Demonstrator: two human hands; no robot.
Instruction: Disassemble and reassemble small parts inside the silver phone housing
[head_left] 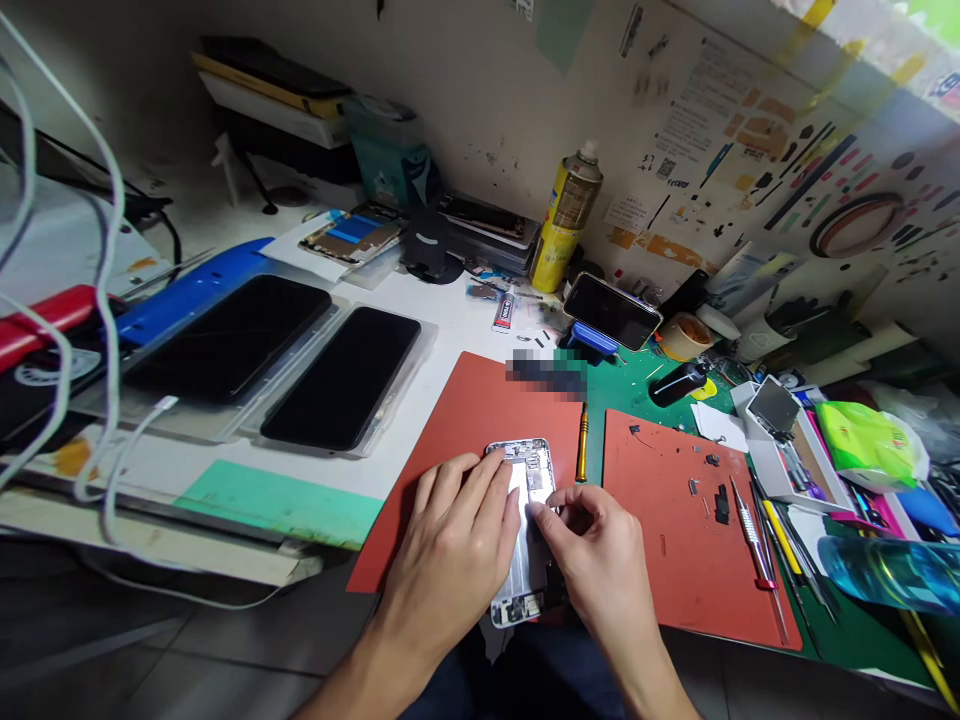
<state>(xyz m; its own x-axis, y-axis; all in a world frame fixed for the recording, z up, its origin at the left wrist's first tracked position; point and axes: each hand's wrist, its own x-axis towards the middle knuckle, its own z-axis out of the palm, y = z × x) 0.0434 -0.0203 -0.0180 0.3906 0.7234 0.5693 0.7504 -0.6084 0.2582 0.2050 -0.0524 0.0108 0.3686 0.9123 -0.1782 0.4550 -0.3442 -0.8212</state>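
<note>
Currently, the left hand has its fingers grasping the left side of an opened phone housing at the near part of the left red mat. The right hand has its fingers curled together at the housing's right edge; whether they pinch anything is hidden. Beyond the housing lies a gold screwdriver, between that mat and the right red mat. Farther back, a yellow spray can stands near the wall.
</note>
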